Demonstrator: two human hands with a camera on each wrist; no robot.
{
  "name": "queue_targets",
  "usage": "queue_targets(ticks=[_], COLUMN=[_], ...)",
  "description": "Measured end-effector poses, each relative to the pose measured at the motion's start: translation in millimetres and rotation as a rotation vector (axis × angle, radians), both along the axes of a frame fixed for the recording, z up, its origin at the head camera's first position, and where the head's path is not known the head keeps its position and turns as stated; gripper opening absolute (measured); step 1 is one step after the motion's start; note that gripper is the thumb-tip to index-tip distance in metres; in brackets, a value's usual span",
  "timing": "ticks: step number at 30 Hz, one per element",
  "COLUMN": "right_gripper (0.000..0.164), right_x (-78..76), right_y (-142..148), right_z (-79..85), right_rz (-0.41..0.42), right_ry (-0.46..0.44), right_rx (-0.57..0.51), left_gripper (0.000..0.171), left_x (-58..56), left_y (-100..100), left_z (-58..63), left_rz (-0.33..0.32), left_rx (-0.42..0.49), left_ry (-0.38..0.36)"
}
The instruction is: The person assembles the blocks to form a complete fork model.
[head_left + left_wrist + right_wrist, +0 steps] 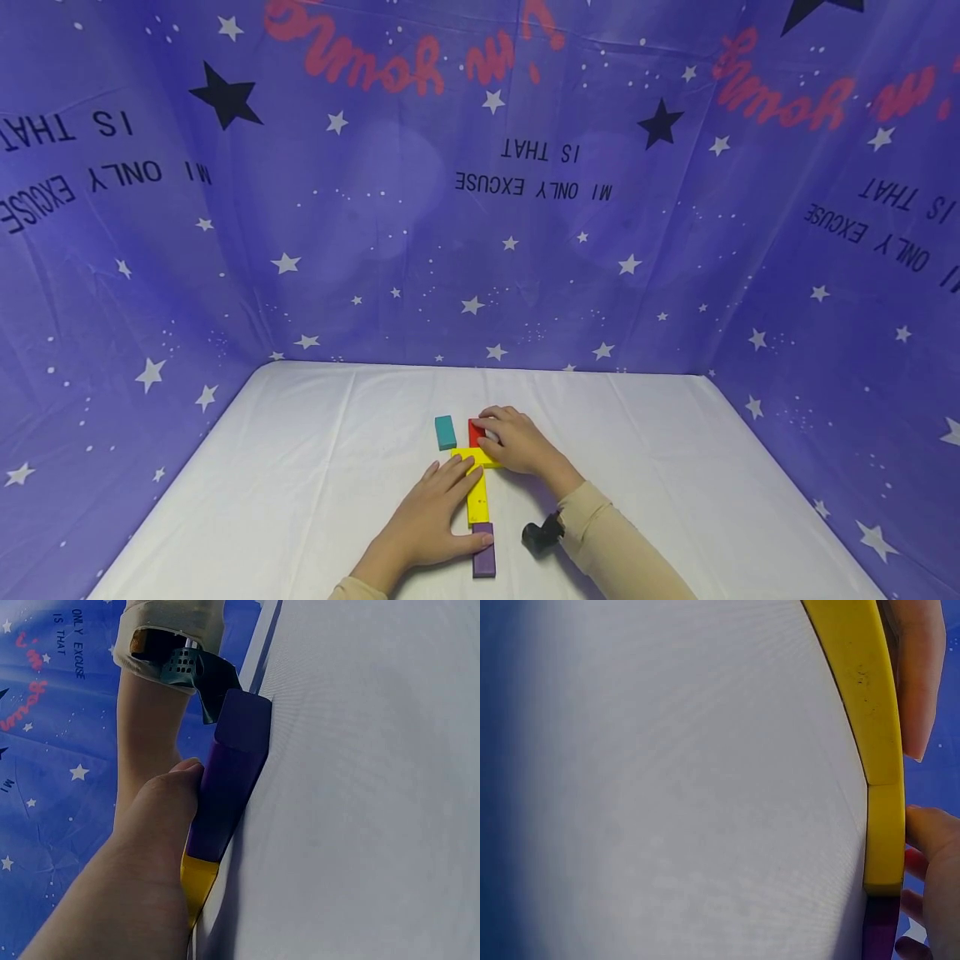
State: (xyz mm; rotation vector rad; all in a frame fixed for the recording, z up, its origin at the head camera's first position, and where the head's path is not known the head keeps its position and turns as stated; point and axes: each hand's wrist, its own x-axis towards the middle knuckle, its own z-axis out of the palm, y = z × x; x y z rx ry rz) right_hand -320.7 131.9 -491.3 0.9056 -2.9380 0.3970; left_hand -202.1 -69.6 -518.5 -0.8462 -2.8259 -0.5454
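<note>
My left hand spreads over a line of blocks. Its thumb lies on the purple block, which the left wrist view shows close up beside that thumb. The fingertips touch the lengthwise yellow block and the crosswise yellow block above it. Together the yellow pieces make a T, with the purple block end to end below. My right hand pinches a red block just past the crosswise block, partly hiding both. A teal block lies to the left of the red one.
A white cloth covers the table. Blue-purple star-print fabric hangs behind and at both sides. A black wrist camera sticks out from the right sleeve, close to the purple block.
</note>
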Motion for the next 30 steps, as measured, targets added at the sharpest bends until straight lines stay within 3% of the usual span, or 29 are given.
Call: queue_targets(ticks=[20,24,30], right_gripper=[0.048,0.051,0.059], right_x=[2.6,4.4,9.2], right_y=[7.9,9.9,13.2], right_z=[-3.7,-2.9,-1.8], right_rz=[0.008,0.011,0.029], right_ry=[-0.001,-0.005,-0.019], right_rx=[-0.057,-0.082,-0.101], left_gripper=[0.094,0.088,0.064], left_x=[1.2,1.5,0.2], left_y=[1.3,0.8,-1.7], left_z=[2.8,2.7,4.9], left_rz=[-0.001,-0.005,0.020], left_rx=[0.012,0.026,0.105], left_ry=[-0.025,0.017,0.137])
